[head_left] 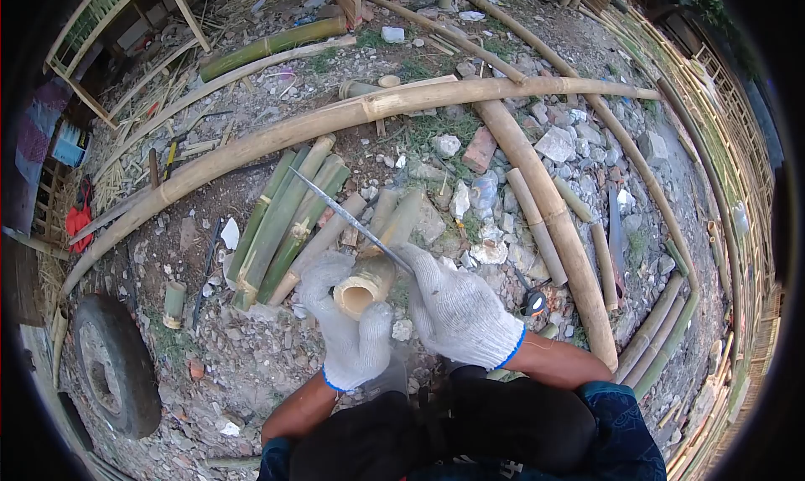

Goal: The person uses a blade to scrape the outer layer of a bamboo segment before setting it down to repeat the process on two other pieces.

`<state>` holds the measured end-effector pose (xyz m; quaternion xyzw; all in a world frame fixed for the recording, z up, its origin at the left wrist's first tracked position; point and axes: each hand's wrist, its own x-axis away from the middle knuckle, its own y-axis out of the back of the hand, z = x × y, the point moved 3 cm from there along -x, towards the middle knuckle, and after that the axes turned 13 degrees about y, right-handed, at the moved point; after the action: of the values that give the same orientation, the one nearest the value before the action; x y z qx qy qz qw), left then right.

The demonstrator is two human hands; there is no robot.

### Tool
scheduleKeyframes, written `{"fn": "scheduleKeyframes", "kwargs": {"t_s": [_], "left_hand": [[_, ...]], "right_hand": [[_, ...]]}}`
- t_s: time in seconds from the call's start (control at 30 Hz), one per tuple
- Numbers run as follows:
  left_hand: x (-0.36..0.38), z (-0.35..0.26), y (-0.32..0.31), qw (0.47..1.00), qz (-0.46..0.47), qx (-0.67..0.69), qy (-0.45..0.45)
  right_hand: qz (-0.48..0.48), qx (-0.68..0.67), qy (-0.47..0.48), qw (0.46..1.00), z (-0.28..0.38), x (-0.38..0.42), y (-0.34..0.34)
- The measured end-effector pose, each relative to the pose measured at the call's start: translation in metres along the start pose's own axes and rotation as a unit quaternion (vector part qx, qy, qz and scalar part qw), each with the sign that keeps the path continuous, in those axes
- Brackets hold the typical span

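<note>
The left hand (348, 330) is wrapped around a short bamboo tube (366, 285), held upright near the knees; the right hand (457, 313) is closed on the handle of a long blade (352, 221) whose edge rests across the tube's rim. Risk: the blade may slip off the round rim toward the left fingers, as the grip sits just beside the edge. The ground (251, 355) is uneven rubble, offering poor footing; split bamboo (285, 221) and long poles (335, 120) crowd the work area.
</note>
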<state>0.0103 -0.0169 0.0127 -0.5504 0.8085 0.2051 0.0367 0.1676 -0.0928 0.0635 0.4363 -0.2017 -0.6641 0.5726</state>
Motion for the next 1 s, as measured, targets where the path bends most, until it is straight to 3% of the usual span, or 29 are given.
{"fn": "scheduleKeyframes", "kwargs": {"t_s": [0.07, 0.2, 0.3, 0.33, 0.43, 0.47, 0.57, 0.6, 0.7, 0.73, 0.87, 0.97, 1.0], "left_hand": [[-0.008, 0.002, 0.000, 0.999, 0.001, 0.026, -0.019], [0.000, 0.001, 0.006, 1.000, 0.002, -0.005, -0.008], [0.001, 0.001, 0.002, 1.000, -0.013, 0.000, -0.013], [0.000, 0.004, 0.001, 0.999, -0.018, 0.023, -0.023], [-0.005, 0.005, 0.001, 0.998, -0.016, 0.041, -0.040], [-0.004, 0.004, 0.003, 0.999, -0.006, 0.031, -0.035], [-0.005, 0.003, 0.001, 0.999, -0.001, 0.035, -0.042], [-0.006, 0.005, 0.000, 0.998, -0.004, 0.046, -0.049], [-0.009, 0.006, 0.004, 0.999, -0.009, 0.037, -0.038], [-0.009, 0.008, 0.006, 0.999, -0.010, 0.025, -0.024], [-0.007, 0.007, 0.007, 0.999, -0.006, 0.032, -0.012], [-0.006, 0.007, 0.002, 0.999, -0.032, 0.035, -0.024], [-0.010, 0.000, 0.005, 0.999, -0.033, -0.003, -0.038]], "right_hand": [[0.067, 0.055, -0.020, 0.996, -0.002, -0.001, -0.001], [-0.048, 0.013, 0.065, 0.997, 0.008, -0.001, 0.008], [0.045, 0.001, -0.020, 0.999, -0.002, -0.001, -0.004], [0.041, 0.058, -0.021, 0.997, -0.013, 0.001, -0.012], [0.030, 0.013, -0.055, 0.998, -0.020, 0.010, -0.008], [-0.032, 0.000, -0.001, 0.999, -0.017, 0.012, -0.007], [-0.010, -0.031, 0.052, 0.998, 0.002, -0.003, 0.015], [0.037, -0.059, 0.008, 0.998, -0.002, -0.003, 0.010], [0.064, 0.020, -0.043, 0.997, -0.031, 0.003, -0.008], [0.033, -0.001, -0.042, 0.999, -0.030, 0.005, -0.005], [-0.020, -0.034, 0.052, 0.998, -0.007, -0.002, 0.014], [0.089, -0.006, -0.030, 0.996, -0.022, 0.000, -0.008], [0.059, 0.013, -0.037, 0.997, -0.034, -0.001, -0.011]]}}
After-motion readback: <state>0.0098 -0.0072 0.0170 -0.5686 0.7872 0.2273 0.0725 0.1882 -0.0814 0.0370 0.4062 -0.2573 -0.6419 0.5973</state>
